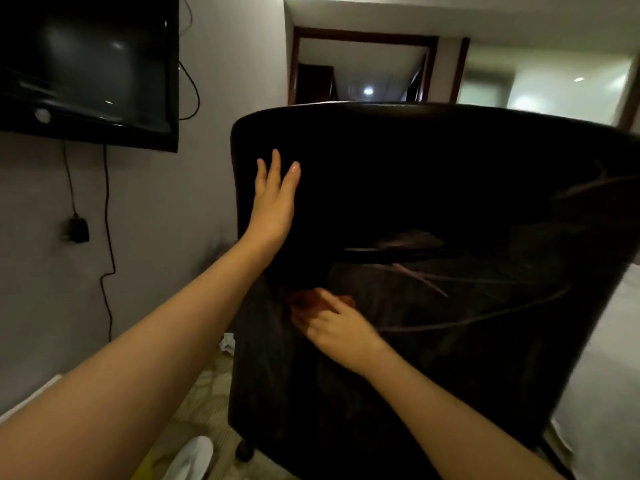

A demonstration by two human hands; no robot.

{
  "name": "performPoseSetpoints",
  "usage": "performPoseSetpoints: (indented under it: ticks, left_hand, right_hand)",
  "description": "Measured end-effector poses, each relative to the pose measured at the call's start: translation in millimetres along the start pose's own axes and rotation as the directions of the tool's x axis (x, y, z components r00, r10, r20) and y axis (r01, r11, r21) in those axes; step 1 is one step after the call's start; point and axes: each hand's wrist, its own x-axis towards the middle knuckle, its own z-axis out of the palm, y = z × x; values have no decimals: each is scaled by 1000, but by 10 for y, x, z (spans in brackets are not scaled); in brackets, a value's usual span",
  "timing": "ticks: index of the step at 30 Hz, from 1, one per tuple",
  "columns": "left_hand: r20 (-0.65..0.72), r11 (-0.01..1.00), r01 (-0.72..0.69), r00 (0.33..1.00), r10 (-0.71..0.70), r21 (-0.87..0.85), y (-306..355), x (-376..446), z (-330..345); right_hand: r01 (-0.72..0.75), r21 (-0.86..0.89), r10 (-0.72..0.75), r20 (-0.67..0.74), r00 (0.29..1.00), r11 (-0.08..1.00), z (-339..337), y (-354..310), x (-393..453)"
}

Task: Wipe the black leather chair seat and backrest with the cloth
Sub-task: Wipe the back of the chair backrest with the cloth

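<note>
A person leans over a black leather chair (pixel 433 188) in a dim room, the left hand (pixel 275 199) laid flat with straight fingers against the upper left edge of the backrest (pixel 398 161), holding nothing. Lower down, the right hand (pixel 332 327) presses an orange-brown cloth (pixel 308 301) onto the left front part of the seat (pixel 450 289), fingers curled over the fabric in a loose grip; motion blur hides how tightly they close. Most of the cloth is bunched under the fingers, so only a small patch meets the leather. Pale streaks show across the seat and right side, and it cannot be told whether they are creases or marks. A wall-mounted television (pixel 86 64) with trailing cables (pixel 107 237) hangs just left of the chair. The risk from here looks to be uneven coverage: the wadded cloth could skip the dark seat folds, and a hard push on the backrest might shift the chair on its small feet toward those cables.
</note>
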Motion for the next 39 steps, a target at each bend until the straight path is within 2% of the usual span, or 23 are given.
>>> performPoseSetpoints:
  ticks: [2,4,6,8,9,11,13,14,16,17,19,22,24,26,27,29,31,32,34,35,37,39]
  left_hand:
    - [-17,1000,4,1000,-4,16,-40,-12,33]
    - [-49,999,2,999,0,42,-53,-39,97]
    - [-101,999,18,995,-13,43,-26,-84,180]
    - [-128,998,28,992,-21,49,36,-139,268]
    - [-125,998,16,992,-8,67,73,-176,315]
    - [-108,991,-50,992,64,127,150,-267,404]
    - [-58,976,-138,987,150,168,243,-360,496]
    - [-23,970,-168,984,175,175,298,-400,546]
    - [26,970,-174,985,172,171,414,-443,641]
    - [34,975,-154,988,151,163,464,-451,678]
    - [33,978,-122,992,118,166,513,-453,712]
    - [29,974,-137,991,134,178,483,-440,699]
    - [25,981,-131,991,129,140,474,-428,695]
    - [26,990,-108,994,106,96,491,-420,697]
    - [32,992,-100,995,98,76,499,-415,693]
    - [61,995,-90,994,87,51,501,-398,671]
    - [95,993,-93,992,86,67,493,-381,632]
    - [109,993,-96,990,88,73,488,-375,612]
    - [130,993,-99,987,91,59,482,-370,584]
    - [131,993,-105,987,98,48,474,-367,572]
    - [109,990,-132,986,127,41,435,-348,546]
    - [92,989,-151,984,150,5,375,-322,535]
  right_hand:
    - [-185,57,192,-212,958,981,-50,381,-277]
    - [-387,68,381,-392,837,920,-256,835,-411]
    - [-515,104,506,-423,752,851,-414,1100,-436]
    - [-539,192,566,-412,714,820,-421,1124,-403]
    - [-528,238,577,-404,710,815,-389,1057,-381]
    - [-437,290,521,-379,765,852,-225,784,-350]
    - [-219,298,308,-297,904,929,-52,446,-419]
    - [-114,298,191,-243,951,948,0,308,-489]
    - [6,283,60,-223,973,959,4,199,-602]
    - [13,261,54,-249,967,965,-21,248,-615]
    - [-93,216,168,-359,918,972,-121,545,-579]
    - [-427,184,462,-441,769,886,-414,1184,-471]
    - [-478,276,551,-465,693,834,-411,1263,-370]
    - [-365,374,511,-452,731,853,-212,926,-297]
    - [-279,403,447,-420,790,872,-69,652,-314]
    - [-120,403,243,-269,932,907,143,120,-503]
    - [-19,346,81,-164,983,938,189,-132,-719]
    - [-10,336,66,-154,986,942,156,-102,-738]
    - [-58,291,143,-281,949,955,20,222,-602]
    - [-105,235,189,-372,909,966,-76,463,-482]
    - [-245,136,280,-431,858,960,-255,943,-218]
    - [-367,187,411,-469,782,911,-333,1107,8]
